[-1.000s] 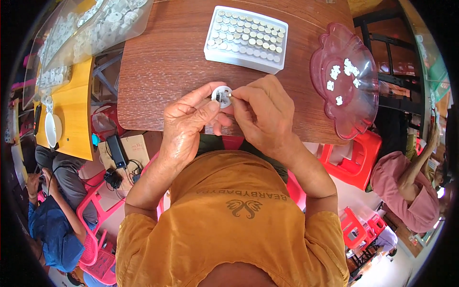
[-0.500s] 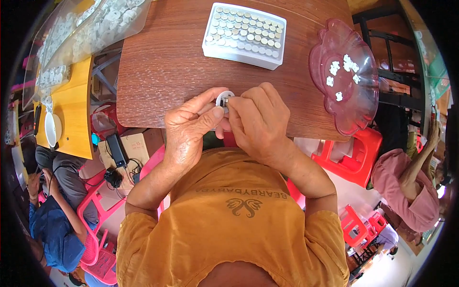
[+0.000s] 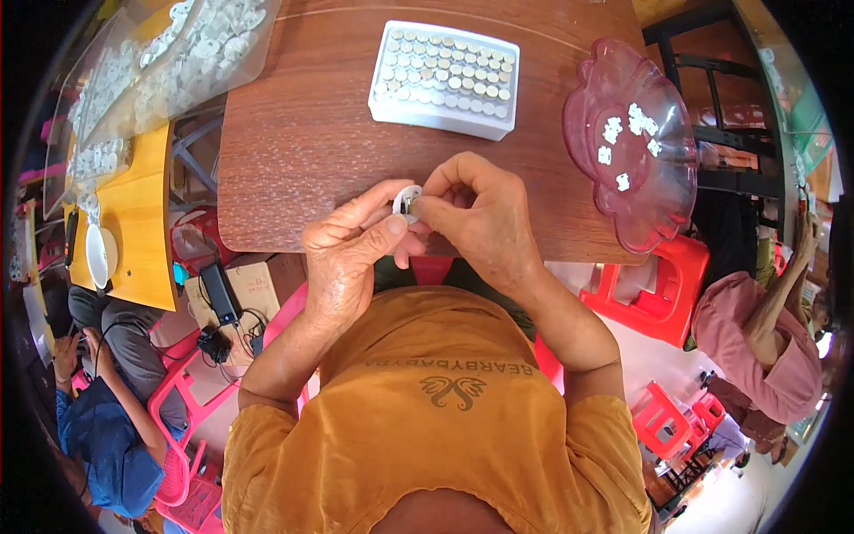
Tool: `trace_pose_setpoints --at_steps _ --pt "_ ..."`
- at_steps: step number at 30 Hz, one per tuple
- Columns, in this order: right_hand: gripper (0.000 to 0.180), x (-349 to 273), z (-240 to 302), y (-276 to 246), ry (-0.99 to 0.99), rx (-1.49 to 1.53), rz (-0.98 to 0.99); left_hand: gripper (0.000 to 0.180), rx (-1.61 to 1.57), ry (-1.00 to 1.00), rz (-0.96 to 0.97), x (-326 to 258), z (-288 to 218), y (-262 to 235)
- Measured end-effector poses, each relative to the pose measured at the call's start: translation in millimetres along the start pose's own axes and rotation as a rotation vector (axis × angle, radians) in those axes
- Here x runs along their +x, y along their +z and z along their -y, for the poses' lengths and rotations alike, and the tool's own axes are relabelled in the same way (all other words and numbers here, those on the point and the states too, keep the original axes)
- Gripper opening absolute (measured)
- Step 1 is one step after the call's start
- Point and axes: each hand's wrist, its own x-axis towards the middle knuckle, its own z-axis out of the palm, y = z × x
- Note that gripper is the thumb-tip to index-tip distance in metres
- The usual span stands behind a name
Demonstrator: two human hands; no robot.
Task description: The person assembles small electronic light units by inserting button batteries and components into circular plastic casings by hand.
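Over the near edge of the table, my left hand (image 3: 349, 245) pinches a small round white plastic piece (image 3: 400, 199) between thumb and fingers. The piece is tilted, and its dark inner side faces my right hand (image 3: 485, 214). My right thumb and index finger are pressed together right at that inner side; whatever they grip is hidden. Beyond my hands stands a white box (image 3: 436, 117) with rows of round silver button cells (image 3: 456, 70) on top. Off to the right, a reddish clear scalloped dish (image 3: 658, 200) holds several small white plastic parts (image 3: 612, 131).
Clear bins (image 3: 240, 76) of white round pieces and a white cup (image 3: 102, 254) sit by a yellow table (image 3: 147, 258) at left. A red stool (image 3: 654, 298) stands at right below the table edge. Other people sit on both sides.
Both hands have shifted slightly left and down with the white piece, which is tilted more edge-on. The right fingers have drawn closer together. The view has shifted a little.
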Motion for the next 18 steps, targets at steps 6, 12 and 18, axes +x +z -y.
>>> trace_pose_setpoints --at_steps 6,12,18 --pt "0.011 2.9 2.3 -1.0 -0.085 -0.042 0.041 0.034 -0.121 -0.084 -0.039 3.9 -6.6 -0.4" --pt "0.008 42.9 11.7 -0.2 -0.674 -0.5 -0.324 0.034 -0.151 -0.067 -0.063 6.6 -7.5 -13.1" --pt "0.012 74.0 2.6 14.5 -0.86 -0.801 -0.455 0.034 -0.153 -0.078 -0.069 9.0 -7.0 -14.8"
